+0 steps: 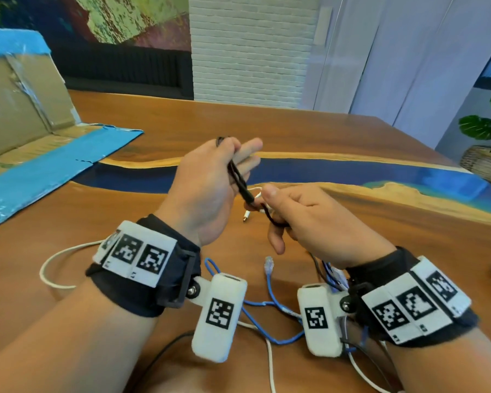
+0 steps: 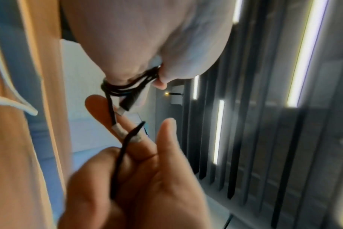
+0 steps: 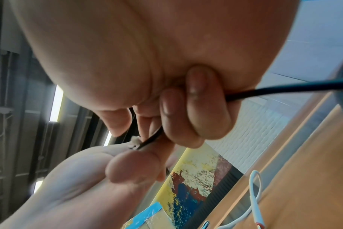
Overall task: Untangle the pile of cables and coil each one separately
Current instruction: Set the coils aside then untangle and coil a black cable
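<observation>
A thin black cable [image 1: 240, 182] is held in the air between both hands, above the wooden table [image 1: 309, 131]. My left hand [image 1: 236, 157] pinches a small bundle of its loops [image 2: 125, 86] under the thumb, and a USB plug [image 2: 127, 105] hangs from the bundle. My right hand [image 1: 267, 207], lower and to the right, grips the free run of the same cable [image 3: 284, 88] in curled fingers. The cable's far end is hidden behind that hand.
Under my wrists lie a blue network cable [image 1: 270, 282], a white cable [image 1: 51, 268] looping left, a white plug [image 1: 247, 215] and a dark cable [image 1: 165, 347]. An opened cardboard box with blue tape [image 1: 20, 109] stands far left. A potted plant [image 1: 488, 129] stands beyond the right edge.
</observation>
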Demonstrator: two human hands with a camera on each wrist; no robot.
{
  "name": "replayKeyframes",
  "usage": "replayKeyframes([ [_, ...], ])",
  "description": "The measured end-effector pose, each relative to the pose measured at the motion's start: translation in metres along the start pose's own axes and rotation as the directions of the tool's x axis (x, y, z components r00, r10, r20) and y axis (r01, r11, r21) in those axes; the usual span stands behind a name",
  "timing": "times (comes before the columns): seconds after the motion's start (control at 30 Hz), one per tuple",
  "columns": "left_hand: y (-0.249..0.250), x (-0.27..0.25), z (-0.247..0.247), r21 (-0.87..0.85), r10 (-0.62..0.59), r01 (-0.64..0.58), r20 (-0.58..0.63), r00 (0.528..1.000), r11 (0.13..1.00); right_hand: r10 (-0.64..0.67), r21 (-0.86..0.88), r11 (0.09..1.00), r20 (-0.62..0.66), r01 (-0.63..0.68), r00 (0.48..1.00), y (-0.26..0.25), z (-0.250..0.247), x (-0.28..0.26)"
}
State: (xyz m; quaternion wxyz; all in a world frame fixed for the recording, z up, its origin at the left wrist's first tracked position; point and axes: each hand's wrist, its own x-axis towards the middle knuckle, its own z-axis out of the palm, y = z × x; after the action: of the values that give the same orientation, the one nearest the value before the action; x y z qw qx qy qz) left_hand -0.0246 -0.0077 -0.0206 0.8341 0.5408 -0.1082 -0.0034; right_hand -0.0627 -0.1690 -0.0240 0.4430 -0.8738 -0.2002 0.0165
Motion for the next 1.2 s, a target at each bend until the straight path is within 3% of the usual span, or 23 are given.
replayKeyframes([
  [0.13,-0.007,-0.004,0.004,0.384,0.022,0.001,-0.055,0.998,0.923,-0.069,0.042,0.997,0.0,0.069,0.998,-0.004,0.003,-0.002],
  [0.23,-0.007,-0.004,0.0,0.603,0.121,-0.075,-0.036,0.992,0.794,-0.119,0.012,0.993,-0.076,0.12,0.99,-0.002,-0.002,-0.002],
  [0.37,-0.006,-0.004,-0.002,0.68,-0.048,-0.02,0.081,0.996,0.733,-0.197,0.018,0.977,-0.295,0.212,0.935,0.0,-0.021,-0.005],
  [0.47,-0.006,-0.009,0.002,0.702,-0.168,-0.015,0.191,0.967,0.712,-0.23,-0.025,0.971,-0.36,0.237,0.904,0.006,-0.03,-0.005],
  [0.63,0.0,-0.013,0.0,0.577,-0.315,0.058,0.356,0.88,0.815,-0.25,-0.016,0.964,-0.405,0.267,0.88,0.011,-0.028,-0.001],
  [0.77,0.003,-0.014,-0.005,0.235,-0.319,0.236,0.431,0.844,0.943,-0.204,0.063,0.963,-0.47,0.263,0.859,0.017,-0.023,0.005],
  [0.83,0.005,-0.012,-0.003,0.057,-0.281,0.282,0.404,0.87,0.958,-0.14,0.093,0.976,-0.435,0.199,0.89,0.022,-0.019,0.009],
  [0.97,0.005,-0.004,-0.001,-0.202,-0.165,0.212,0.229,0.959,0.956,0.026,0.154,0.988,-0.224,0.009,0.974,0.025,-0.011,0.01],
  [1.07,-0.002,-0.002,0.001,-0.343,-0.131,0.165,0.122,0.984,0.925,0.044,0.134,0.99,-0.096,-0.031,0.994,0.023,-0.006,0.009],
  [1.2,-0.003,0.004,-0.006,-0.378,-0.047,0.048,0.011,0.999,0.924,0.028,0.01,1.0,0.018,-0.029,0.999,0.022,-0.002,0.008],
])
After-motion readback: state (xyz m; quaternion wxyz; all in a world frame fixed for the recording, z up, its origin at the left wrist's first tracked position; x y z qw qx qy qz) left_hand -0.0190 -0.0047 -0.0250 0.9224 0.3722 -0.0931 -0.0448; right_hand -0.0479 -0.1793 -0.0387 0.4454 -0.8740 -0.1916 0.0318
